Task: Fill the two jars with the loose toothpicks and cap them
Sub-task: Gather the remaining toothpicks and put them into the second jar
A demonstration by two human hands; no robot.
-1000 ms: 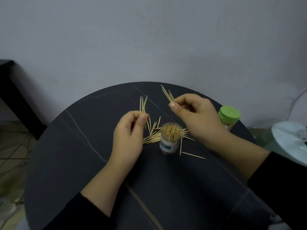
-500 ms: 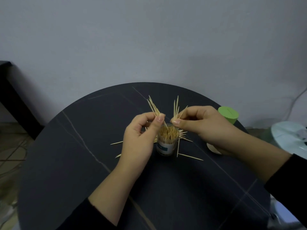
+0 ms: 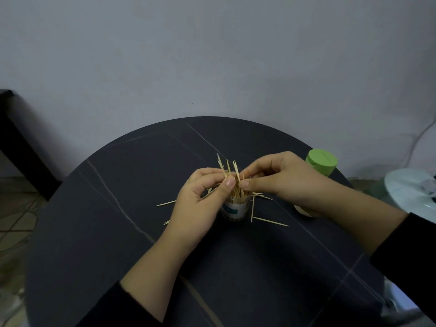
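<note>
Now left hand (image 3: 200,201), right hand (image 3: 283,182) each pinch toothpicks (image 3: 236,172) above open jar (image 3: 234,210), counter (image 3: 141,256) centre; capped jar (image 3: 320,162) at 2 o'clock. Best: align tips, lower vertically, release low so none spill.

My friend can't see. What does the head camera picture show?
The left hand and right hand pinch toothpicks standing in an open jar on a dark round table. Loose toothpicks lie around it; a green-capped jar stands beyond the right hand.
</note>
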